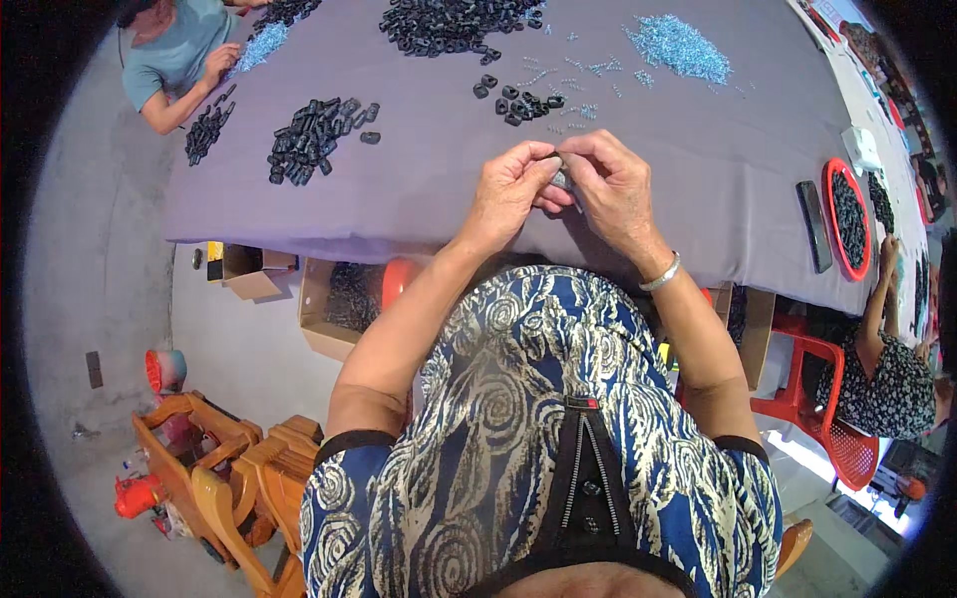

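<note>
My left hand [516, 191] and my right hand [614, 184] meet over the near edge of the cloth-covered table [419, 189]. Thumbs and fingertips of both are pinched together around something small. A greyish bit [561, 179] shows between them, but its kind is hidden by the fingers. Just beyond my hands lie several loose black plastic pieces [520, 106] and scattered small metal springs [586, 110]. A heap of the same bluish-silver springs [680, 52] is farther right. Black pieces [311, 140] form another pile to the left, and a bigger black heap [449, 24] sits at the far side.
Across the far left corner a person [184, 60] works beside more springs and black parts. At right are a dark phone-like slab [813, 227], a red tray [833, 199] of black parts and another person [882, 379]. Cardboard boxes [324, 334], a red chair [797, 374] and wooden furniture [234, 478] stand below.
</note>
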The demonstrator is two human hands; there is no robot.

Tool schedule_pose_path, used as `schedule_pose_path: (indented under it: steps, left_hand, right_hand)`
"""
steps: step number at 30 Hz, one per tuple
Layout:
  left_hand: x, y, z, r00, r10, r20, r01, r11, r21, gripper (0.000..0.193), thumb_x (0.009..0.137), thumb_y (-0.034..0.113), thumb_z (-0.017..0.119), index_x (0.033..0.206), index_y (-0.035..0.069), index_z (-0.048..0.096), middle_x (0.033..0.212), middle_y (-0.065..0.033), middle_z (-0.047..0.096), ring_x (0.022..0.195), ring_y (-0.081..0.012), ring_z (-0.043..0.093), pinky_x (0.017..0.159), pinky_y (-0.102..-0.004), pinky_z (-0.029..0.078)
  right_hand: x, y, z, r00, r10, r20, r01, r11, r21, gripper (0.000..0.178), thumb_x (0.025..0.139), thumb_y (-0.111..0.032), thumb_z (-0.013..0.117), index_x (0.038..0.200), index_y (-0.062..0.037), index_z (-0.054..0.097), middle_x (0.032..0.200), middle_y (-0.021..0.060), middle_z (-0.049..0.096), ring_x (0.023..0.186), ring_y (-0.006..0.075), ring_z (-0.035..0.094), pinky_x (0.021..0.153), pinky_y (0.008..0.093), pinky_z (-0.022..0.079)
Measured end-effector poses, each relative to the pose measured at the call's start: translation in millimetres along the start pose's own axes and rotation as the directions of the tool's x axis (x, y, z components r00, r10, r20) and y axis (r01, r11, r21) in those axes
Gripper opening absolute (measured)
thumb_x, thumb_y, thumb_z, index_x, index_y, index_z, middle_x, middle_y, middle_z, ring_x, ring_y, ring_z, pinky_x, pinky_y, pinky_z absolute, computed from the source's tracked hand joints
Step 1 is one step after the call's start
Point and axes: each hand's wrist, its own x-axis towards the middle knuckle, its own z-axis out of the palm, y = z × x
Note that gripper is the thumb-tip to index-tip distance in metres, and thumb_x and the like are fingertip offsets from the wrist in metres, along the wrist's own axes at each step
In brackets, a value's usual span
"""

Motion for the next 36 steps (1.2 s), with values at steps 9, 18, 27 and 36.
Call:
schedule_pose_path:
  steps: [9, 18, 27, 36]
  left_hand:
    - [6, 4, -10, 0.987, 0.045, -0.156, -0.041, 0.999, 0.025, 0.023, 0.092, 0.013, 0.057, 0.110, -0.002, 0.057, 0.093, -0.0069, 0.062, 0.074, -0.0143, 0.065, 0.055, -0.0246, 0.055]
    - [13, 7, -30, 0.972, 0.059, -0.226, -0.078, 0.994, -0.077, 0.022, 0.090, 0.012, 0.060, 0.108, 0.000, 0.059, 0.083, -0.0049, 0.062, 0.069, -0.0105, 0.060, 0.055, -0.0232, 0.051]
    - [17, 5, -29, 0.963, 0.079, -0.256, -0.104, 0.991, -0.085, 0.024, 0.090, 0.015, 0.061, 0.109, 0.001, 0.061, 0.075, -0.0036, 0.061, 0.060, -0.0091, 0.056, 0.055, -0.0226, 0.048]
    - [14, 5, -32, 0.973, 0.065, -0.223, -0.069, 0.998, -0.013, 0.025, 0.091, 0.012, 0.058, 0.112, -0.002, 0.056, 0.079, -0.0050, 0.061, 0.066, -0.0107, 0.059, 0.055, -0.0241, 0.051]
  right_hand:
    - [13, 9, 1, 0.998, 0.041, -0.044, -0.040, 0.999, 0.031, 0.015, 0.083, -0.004, 0.058, 0.096, -0.0001, 0.064, 0.082, 0.0104, 0.064, 0.072, 0.0155, 0.061, 0.065, 0.0284, 0.049]
    - [78, 47, 4, 0.969, -0.084, 0.233, 0.175, 0.899, -0.402, 0.011, 0.083, -0.012, 0.057, 0.088, -0.0063, 0.065, 0.082, 0.0123, 0.060, 0.080, 0.0317, 0.060, 0.070, 0.0404, 0.048]
    - [89, 51, 11, 0.916, -0.046, 0.398, 0.264, 0.817, -0.513, 0.012, 0.082, -0.013, 0.058, 0.090, -0.0069, 0.064, 0.090, 0.0124, 0.058, 0.086, 0.0347, 0.059, 0.073, 0.0443, 0.048]
    - [81, 49, 9, 0.928, -0.102, 0.359, 0.271, 0.844, -0.462, 0.012, 0.080, -0.012, 0.062, 0.090, -0.0061, 0.064, 0.081, 0.0118, 0.060, 0.075, 0.0307, 0.060, 0.067, 0.0390, 0.047]
